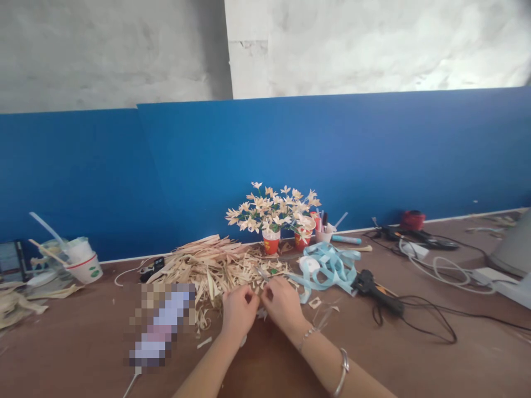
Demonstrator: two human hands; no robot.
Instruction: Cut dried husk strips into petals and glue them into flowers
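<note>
My forearms (216,362) enter at bottom; left hand (240,310) and right hand (284,301) pinch, on what I can't tell; pale strips (224,268) edge above, tabletop (435,367) opens lower right.

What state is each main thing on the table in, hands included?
Left hand: fingers curled, grip unclear.
Right hand: fingers curled, beside the left hand, grip unclear.
Pale strips: loose, heaped.
Light blue ribbon: loose, looped in a heap.
Glue gun: lying down, cord attached, power unclear.
Pale flowers: standing in red cups, blooms open.
Pixelated device: cable at its near end, screen unreadable.
</note>
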